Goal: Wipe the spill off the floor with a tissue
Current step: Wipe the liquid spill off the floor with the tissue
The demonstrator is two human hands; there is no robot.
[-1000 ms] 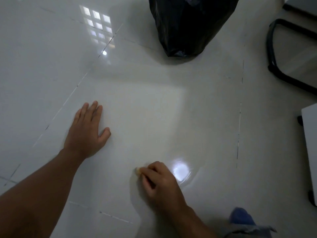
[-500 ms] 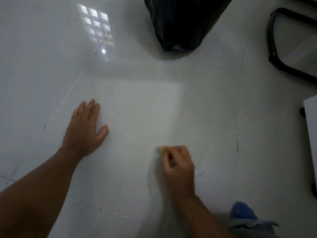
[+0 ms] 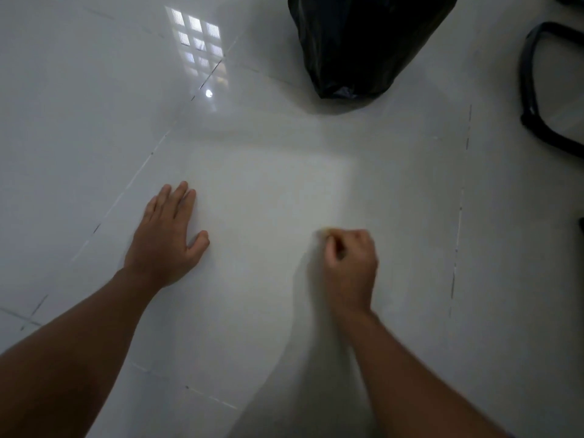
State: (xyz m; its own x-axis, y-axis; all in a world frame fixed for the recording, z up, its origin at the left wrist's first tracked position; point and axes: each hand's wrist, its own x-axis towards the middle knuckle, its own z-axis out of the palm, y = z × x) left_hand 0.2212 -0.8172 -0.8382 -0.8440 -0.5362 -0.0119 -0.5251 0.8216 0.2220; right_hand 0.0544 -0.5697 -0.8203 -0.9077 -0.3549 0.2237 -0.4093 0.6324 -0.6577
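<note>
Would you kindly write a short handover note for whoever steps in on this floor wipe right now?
Left hand: open, flat on the floor, bracing.
Right hand: fisted, blurred in motion; only a pale scrap of tissue shows at its fingertips.
Bin bag stands ahead, beyond the hands.
Done: no puddle visible on the tile here.
Left: check for residue in the glare, then discard the tissue, probably into the bag.
</note>
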